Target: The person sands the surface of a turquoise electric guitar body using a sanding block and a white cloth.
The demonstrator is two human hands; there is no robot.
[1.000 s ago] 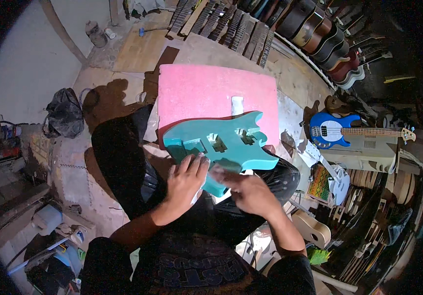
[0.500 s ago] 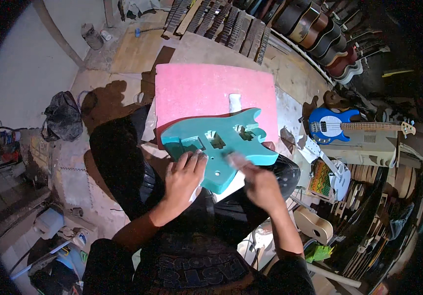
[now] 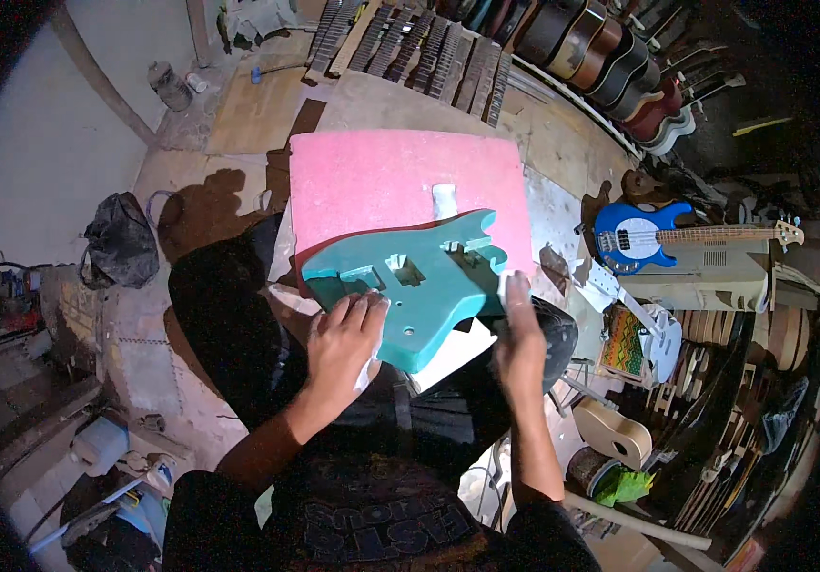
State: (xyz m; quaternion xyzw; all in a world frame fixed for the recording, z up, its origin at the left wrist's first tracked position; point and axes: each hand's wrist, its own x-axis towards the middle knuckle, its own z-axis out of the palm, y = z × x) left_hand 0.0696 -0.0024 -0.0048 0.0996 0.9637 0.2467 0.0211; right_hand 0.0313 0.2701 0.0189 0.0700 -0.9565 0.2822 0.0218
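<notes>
A teal electric guitar body point(image 3: 446, 291) with cut-out cavities lies tilted over my lap and the near part of a pink board point(image 3: 381, 172). My left hand point(image 3: 345, 341) grips its near left edge, fingers curled over the top; a bit of white cloth or paper shows beneath the palm. Over at the body's right horn, my right hand point(image 3: 520, 334) is closed on a small white pad, cloth or paper, blurred by motion. The hand partly covers the horn. A white strip point(image 3: 444, 200) lies on the pink board just beyond the body.
Several guitar necks point(image 3: 429, 57) lie in a row at the far side. A blue bass guitar point(image 3: 640, 238) rests on the right, near an unfinished acoustic body point(image 3: 612, 431). More guitars point(image 3: 600, 71) stand at the far right. A black bag point(image 3: 119, 240) sits on the left floor.
My right hand has moved rightward from the middle of the guitar body to its right horn, with the white pad. My left hand keeps its place on the edge. The whole view has shifted slightly.
</notes>
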